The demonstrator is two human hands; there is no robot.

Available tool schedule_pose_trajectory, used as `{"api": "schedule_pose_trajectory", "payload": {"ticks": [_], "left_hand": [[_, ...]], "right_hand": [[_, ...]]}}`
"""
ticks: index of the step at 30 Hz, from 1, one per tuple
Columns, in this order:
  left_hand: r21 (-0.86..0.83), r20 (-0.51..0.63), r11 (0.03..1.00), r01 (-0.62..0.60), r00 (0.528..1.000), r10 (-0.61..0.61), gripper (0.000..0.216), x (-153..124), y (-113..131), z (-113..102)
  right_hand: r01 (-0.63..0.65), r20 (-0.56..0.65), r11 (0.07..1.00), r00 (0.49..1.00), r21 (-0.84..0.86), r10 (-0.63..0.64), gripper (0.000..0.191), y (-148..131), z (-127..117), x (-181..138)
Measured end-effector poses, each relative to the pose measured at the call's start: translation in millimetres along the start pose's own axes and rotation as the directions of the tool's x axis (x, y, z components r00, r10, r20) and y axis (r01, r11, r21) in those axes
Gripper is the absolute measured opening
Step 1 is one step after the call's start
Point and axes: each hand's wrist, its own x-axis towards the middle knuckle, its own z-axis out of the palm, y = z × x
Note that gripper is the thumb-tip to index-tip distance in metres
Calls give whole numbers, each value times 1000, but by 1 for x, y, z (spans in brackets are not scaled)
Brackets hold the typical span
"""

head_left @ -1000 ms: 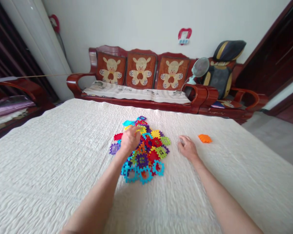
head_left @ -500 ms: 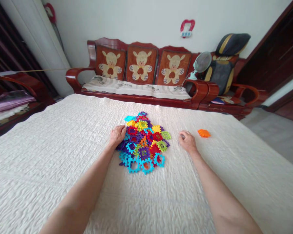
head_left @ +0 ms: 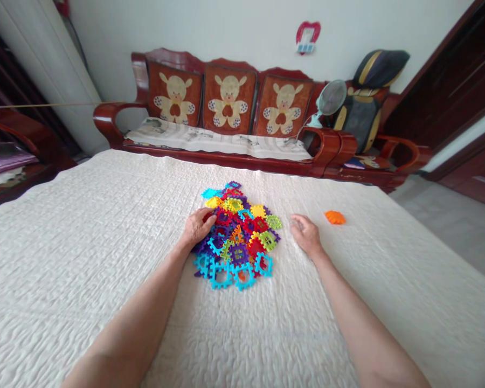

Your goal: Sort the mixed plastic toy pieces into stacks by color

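A heap of interlocking plastic puzzle tiles (head_left: 238,253) in purple, red, yellow, green, orange and light blue lies on the quilted white cover (head_left: 105,258). At the heap's left edge is my left hand (head_left: 199,226), its thumb and index finger parted over a red tile (head_left: 223,217). Its other fingers are partly hidden, and I see nothing held in it. My right hand (head_left: 306,234) rests on the cover to the right of the heap, apart from it, with fingers loosely bent and nothing visible in them. Farther right, by itself, lies an orange tile (head_left: 335,217).
Beyond the covered surface stands a red wooden sofa (head_left: 117,124) with bear-patterned cushions (head_left: 227,102). A small fan (head_left: 331,98) is by its right armrest. A chair with a dark massage cushion (head_left: 361,118) stands at the right.
My left hand has moved a little right over the heap, thumb and index finger parting. My right hand's fingers have loosened and stretched slightly. The view has shifted slightly.
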Motion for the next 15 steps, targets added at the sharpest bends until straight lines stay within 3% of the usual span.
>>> {"api": "schedule_pose_trajectory", "payload": {"ticks": [2,4,8,11,15], "left_hand": [[-26,-4,999,24,1000,-24,39,0,-1,0],[-52,-10,997,51,999,-52,39,0,-2,-1],[-79,-19,993,86,996,-88,37,0,-2,-1],[-69,-24,995,74,997,-76,35,0,-1,-1],[-61,-34,996,63,997,-65,34,0,-2,0]], "right_hand": [[60,15,992,998,107,-62,30,-28,7,-2],[178,99,963,975,204,-201,29,-61,16,-4],[340,286,906,869,251,-405,40,-114,28,-11],[403,374,897,815,184,-443,43,-125,31,-15],[401,352,911,842,101,-409,39,-110,29,-13]]}}
